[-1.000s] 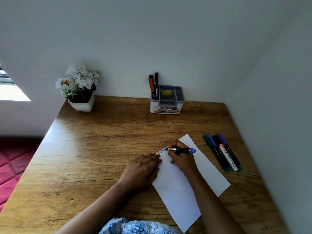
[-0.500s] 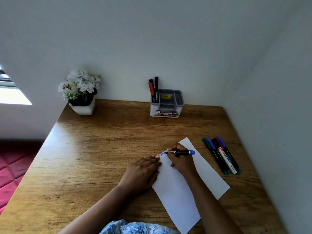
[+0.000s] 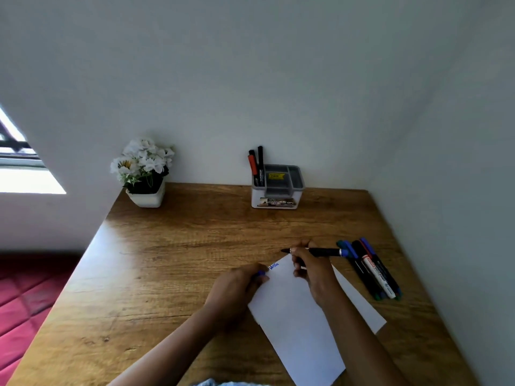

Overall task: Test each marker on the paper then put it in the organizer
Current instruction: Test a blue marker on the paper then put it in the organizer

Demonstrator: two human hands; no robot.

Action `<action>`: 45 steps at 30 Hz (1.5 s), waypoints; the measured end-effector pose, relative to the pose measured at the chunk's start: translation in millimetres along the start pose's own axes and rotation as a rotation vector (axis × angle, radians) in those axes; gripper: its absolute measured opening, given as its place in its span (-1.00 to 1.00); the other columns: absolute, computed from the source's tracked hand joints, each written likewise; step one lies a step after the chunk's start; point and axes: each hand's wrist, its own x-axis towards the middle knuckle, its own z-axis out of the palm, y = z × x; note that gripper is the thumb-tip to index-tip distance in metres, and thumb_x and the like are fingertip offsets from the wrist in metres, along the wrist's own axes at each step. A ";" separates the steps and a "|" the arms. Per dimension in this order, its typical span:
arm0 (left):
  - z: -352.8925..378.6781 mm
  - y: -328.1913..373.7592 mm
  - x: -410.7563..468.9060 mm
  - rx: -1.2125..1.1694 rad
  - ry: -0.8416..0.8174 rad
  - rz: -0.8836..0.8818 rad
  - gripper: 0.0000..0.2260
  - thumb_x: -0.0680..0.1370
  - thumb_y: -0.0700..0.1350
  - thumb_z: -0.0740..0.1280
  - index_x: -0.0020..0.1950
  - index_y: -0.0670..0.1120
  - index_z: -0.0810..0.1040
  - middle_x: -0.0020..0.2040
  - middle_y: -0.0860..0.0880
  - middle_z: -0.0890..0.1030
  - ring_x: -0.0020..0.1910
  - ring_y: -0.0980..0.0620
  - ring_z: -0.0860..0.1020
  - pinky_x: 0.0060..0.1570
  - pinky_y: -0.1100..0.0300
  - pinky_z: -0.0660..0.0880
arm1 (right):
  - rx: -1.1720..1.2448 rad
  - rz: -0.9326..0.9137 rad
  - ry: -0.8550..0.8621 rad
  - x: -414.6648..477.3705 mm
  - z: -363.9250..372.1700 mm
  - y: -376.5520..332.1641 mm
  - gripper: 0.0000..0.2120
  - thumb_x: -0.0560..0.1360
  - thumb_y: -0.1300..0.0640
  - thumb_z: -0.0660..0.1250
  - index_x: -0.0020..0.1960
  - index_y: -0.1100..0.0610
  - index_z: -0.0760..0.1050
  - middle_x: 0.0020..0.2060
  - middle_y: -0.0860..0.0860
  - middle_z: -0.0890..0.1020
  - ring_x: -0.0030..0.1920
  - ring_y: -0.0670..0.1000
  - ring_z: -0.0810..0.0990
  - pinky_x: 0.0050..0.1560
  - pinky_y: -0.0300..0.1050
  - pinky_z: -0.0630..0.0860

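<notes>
My right hand (image 3: 312, 270) grips a black marker with a blue end (image 3: 323, 252), held level just above the top corner of the white paper (image 3: 301, 324), its tip pointing left. A blue scribble (image 3: 274, 266) marks the paper's upper left corner. My left hand (image 3: 237, 288) rests at the paper's left edge and pinches a small blue cap (image 3: 261, 273). Several other markers (image 3: 370, 270) lie side by side on the desk to the right of the paper. The grey and white organizer (image 3: 278, 188) stands at the back by the wall, with a red and a black marker (image 3: 256, 164) upright in its left compartment.
A white pot of white flowers (image 3: 145, 174) stands at the back left corner of the wooden desk (image 3: 181, 260). Walls close the desk at the back and on the right. A red quilted surface (image 3: 25, 302) lies beyond the desk's left edge.
My right hand has lifted the marker's tip off the paper and moved it up and to the right, leaving the blue scribble showing. The left hand stayed at the paper's edge.
</notes>
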 end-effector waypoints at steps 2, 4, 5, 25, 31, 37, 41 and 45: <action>-5.1 6.2 4.3 -0.177 0.060 -0.083 -0.80 0.61 0.07 0.18 0.18 0.11 0.51 -0.03 0.13 0.63 -0.14 0.19 0.57 -0.10 0.17 0.55 | 0.022 -0.074 -0.025 -13.3 3.7 -7.6 -0.95 0.48 0.29 0.32 -0.10 0.18 0.49 -0.38 0.10 0.51 -0.41 -0.04 0.45 -0.42 -0.18 0.46; -12.7 16.4 6.3 -0.474 0.152 -0.163 -0.80 0.57 0.11 0.22 0.07 0.07 0.56 -0.08 0.10 0.66 -0.12 0.15 0.60 -0.05 0.10 0.57 | 0.043 -0.147 -0.043 -25.2 6.9 -13.6 -0.95 0.48 0.28 0.33 -0.11 0.18 0.48 -0.40 0.11 0.49 -0.42 -0.03 0.45 -0.42 -0.17 0.48; -17.7 22.3 6.4 -0.652 0.190 -0.215 -0.76 0.55 0.13 0.23 0.04 0.03 0.58 -0.08 0.06 0.67 -0.08 0.12 0.62 -0.01 0.10 0.57 | 0.043 -0.194 -0.052 -30.7 8.4 -16.5 -0.95 0.48 0.28 0.34 -0.12 0.18 0.47 -0.41 0.10 0.49 -0.43 -0.03 0.45 -0.41 -0.16 0.49; -73.8 70.7 9.1 -1.919 0.114 -0.498 -0.79 0.65 -0.05 0.13 0.10 -0.15 0.47 0.07 -0.18 0.66 0.01 -0.12 0.66 -0.13 0.09 0.62 | -0.174 -0.639 -0.070 -63.6 25.3 -42.4 -0.82 0.39 0.02 0.41 -0.09 0.06 0.49 -0.19 -0.05 0.64 -0.15 0.02 0.66 -0.22 -0.11 0.65; -75.4 73.7 7.7 -1.871 0.097 -0.452 -0.76 0.64 -0.04 0.15 0.14 -0.16 0.49 0.08 -0.19 0.66 0.03 -0.13 0.65 -0.12 0.07 0.59 | -0.232 -0.696 -0.105 -59.7 30.6 -45.3 -0.83 0.36 -0.03 0.37 -0.08 -0.04 0.46 -0.14 -0.20 0.62 -0.07 -0.04 0.64 -0.19 -0.11 0.65; -77.8 73.7 7.9 -1.824 0.192 -0.423 -0.71 0.65 -0.04 0.12 0.18 -0.19 0.50 0.07 -0.18 0.66 0.03 -0.10 0.65 -0.06 0.08 0.53 | -0.310 -0.820 -0.169 -54.9 35.2 -48.8 -0.83 0.39 -0.10 0.33 -0.07 -0.09 0.44 -0.14 -0.23 0.61 -0.08 -0.13 0.63 -0.14 -0.31 0.57; -72.9 73.6 4.2 -1.748 0.278 -0.405 -0.70 0.65 -0.03 0.12 0.15 -0.20 0.52 -0.02 -0.15 0.69 -0.06 -0.06 0.67 -0.09 0.10 0.52 | -0.373 -0.905 -0.179 -53.5 42.8 -45.0 -0.83 0.42 -0.09 0.32 -0.09 -0.03 0.45 -0.18 -0.28 0.57 -0.09 -0.22 0.61 -0.15 -0.41 0.53; -70.9 75.5 4.8 -1.716 0.348 -0.359 -0.71 0.66 -0.02 0.10 0.11 -0.17 0.52 -0.07 -0.12 0.69 -0.10 -0.03 0.67 -0.10 0.10 0.52 | -0.381 -0.929 -0.184 -52.8 49.6 -46.8 -0.81 0.43 -0.12 0.31 -0.06 -0.05 0.41 -0.13 -0.30 0.54 -0.07 -0.30 0.59 -0.12 -0.46 0.51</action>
